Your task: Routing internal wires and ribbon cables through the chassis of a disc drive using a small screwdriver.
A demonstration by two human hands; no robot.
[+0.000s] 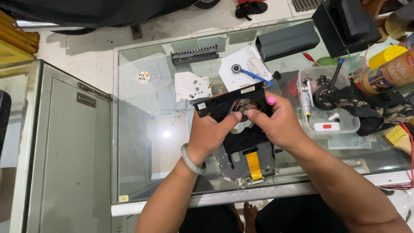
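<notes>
Both hands grip a flat black plastic drive frame (228, 103) above the glass surface (142, 142). The left hand (211, 133) clasps its lower edge; the right hand (276, 123) pinches a small metal part (242, 113). The frame's long axis runs left-right, tilted up rightward.

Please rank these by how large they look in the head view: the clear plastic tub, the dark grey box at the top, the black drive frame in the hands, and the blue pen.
1. Black drive frame, though it is nearest the camera
2. Clear plastic tub
3. Dark grey box; it looks close to the tub, so this order is unsure
4. Blue pen, clearly smallest
</notes>
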